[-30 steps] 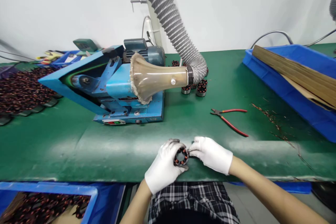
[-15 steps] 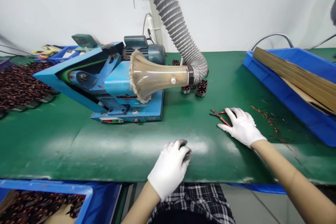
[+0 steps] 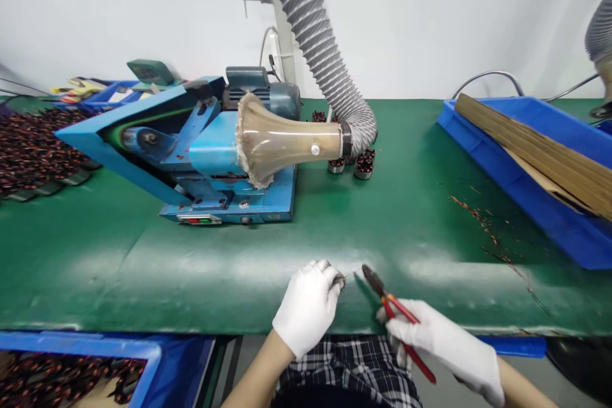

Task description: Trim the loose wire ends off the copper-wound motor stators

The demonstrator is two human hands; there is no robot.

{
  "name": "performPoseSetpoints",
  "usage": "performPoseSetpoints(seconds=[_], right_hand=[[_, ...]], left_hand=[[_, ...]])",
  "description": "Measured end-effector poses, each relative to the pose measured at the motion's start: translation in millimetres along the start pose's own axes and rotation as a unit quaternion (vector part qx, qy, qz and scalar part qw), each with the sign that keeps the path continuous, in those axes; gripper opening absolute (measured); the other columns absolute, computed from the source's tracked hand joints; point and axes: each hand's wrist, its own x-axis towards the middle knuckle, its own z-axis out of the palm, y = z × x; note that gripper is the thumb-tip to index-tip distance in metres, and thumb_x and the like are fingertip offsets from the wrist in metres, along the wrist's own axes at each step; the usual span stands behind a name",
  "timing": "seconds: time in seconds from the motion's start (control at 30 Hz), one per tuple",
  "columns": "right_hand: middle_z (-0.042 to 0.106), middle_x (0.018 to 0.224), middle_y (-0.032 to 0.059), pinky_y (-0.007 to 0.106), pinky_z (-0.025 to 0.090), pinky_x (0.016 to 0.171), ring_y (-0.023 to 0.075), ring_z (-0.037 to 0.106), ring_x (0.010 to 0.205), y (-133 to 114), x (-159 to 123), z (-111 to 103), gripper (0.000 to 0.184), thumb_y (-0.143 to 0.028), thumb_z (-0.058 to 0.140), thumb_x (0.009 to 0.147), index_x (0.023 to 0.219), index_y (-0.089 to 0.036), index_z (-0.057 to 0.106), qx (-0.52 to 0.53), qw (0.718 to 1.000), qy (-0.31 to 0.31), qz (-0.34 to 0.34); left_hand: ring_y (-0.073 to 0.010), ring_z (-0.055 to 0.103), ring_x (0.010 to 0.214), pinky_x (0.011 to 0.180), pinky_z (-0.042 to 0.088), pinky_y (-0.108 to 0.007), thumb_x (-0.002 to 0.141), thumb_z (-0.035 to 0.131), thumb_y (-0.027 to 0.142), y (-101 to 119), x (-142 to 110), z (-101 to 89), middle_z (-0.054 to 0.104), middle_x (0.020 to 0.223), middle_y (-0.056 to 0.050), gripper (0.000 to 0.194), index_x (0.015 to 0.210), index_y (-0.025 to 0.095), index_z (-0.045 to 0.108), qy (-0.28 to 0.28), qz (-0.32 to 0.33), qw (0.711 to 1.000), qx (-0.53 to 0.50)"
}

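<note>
My left hand [image 3: 308, 306], in a white glove, is closed round a small wound stator [image 3: 339, 280] at the near edge of the green bench [image 3: 143, 255]; only a sliver of the part shows past my fingers. My right hand [image 3: 442, 347], also gloved, grips red-handled cutters [image 3: 389, 306]. Their dark jaws point up and left, a short way from the stator and apart from it.
A blue belt grinder [image 3: 210, 153] with a tan suction horn [image 3: 282, 140] and grey hose [image 3: 325, 44] stands mid-bench. Several stators [image 3: 356, 166] sit beside the horn. Blue bin with cardboard [image 3: 530, 146] at right, wire scraps [image 3: 482, 223], and stator heaps [image 3: 33, 146] at left and below [image 3: 71, 376].
My right hand left the stator, reached right to the cutters lying on the bench, took hold of them and carried them back beside my left hand, which stayed closed on the stator.
</note>
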Motion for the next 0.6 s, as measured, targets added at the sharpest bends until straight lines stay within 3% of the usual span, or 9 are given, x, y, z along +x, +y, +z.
performPoseSetpoints(seconds=[0.07, 0.27, 0.43, 0.6], right_hand=[[0.048, 0.062, -0.0014, 0.024, 0.04, 0.055, 0.0135, 0.048, 0.057, 5.7, -6.4, 10.6, 0.032, -0.048, 0.049, 0.077, 0.079, -0.017, 0.046, -0.036, 0.999, -0.021, 0.0], [0.04, 0.062, -0.0029, 0.023, 0.034, 0.054, 0.0121, 0.036, 0.058, 0.3, 3.0, 18.4, 0.023, -0.037, 0.046, 0.08, 0.071, -0.017, 0.043, -0.152, 0.988, 0.03, -0.02], [0.043, 0.064, -0.0023, 0.024, 0.035, 0.057, 0.0132, 0.039, 0.059, -11.4, 8.1, 27.8, 0.019, -0.035, 0.043, 0.081, 0.076, -0.017, 0.046, -0.128, 0.991, 0.024, -0.028], [0.042, 0.062, -0.0026, 0.025, 0.035, 0.058, 0.0133, 0.039, 0.059, -13.3, 10.6, 41.5, 0.027, -0.042, 0.044, 0.08, 0.069, -0.017, 0.045, -0.07, 0.994, 0.081, -0.025]], left_hand=[[-0.0178, 0.051, 0.08, 0.071, 0.038, -0.029, 0.087, 0.04, 0.02, -0.7, 0.2, -0.3, 0.056, 0.082, -0.001, 0.018, 0.079, 0.021, 0.056, 0.0, 0.003, 1.0, 0.008], [-0.0176, 0.05, 0.082, 0.072, 0.038, -0.029, 0.087, 0.041, 0.019, -2.6, -0.6, 1.5, 0.056, 0.085, -0.001, 0.016, 0.082, 0.021, 0.055, -0.001, 0.008, 1.0, 0.008], [-0.0181, 0.05, 0.079, 0.071, 0.038, -0.03, 0.086, 0.042, 0.02, -3.6, -0.5, 3.3, 0.055, 0.083, -0.001, 0.014, 0.081, 0.02, 0.054, 0.0, 0.011, 1.0, 0.02], [-0.0186, 0.051, 0.08, 0.072, 0.038, -0.03, 0.085, 0.043, 0.018, -1.4, -0.3, -0.5, 0.057, 0.085, -0.001, 0.012, 0.082, 0.021, 0.054, -0.013, 0.007, 1.0, 0.021]])
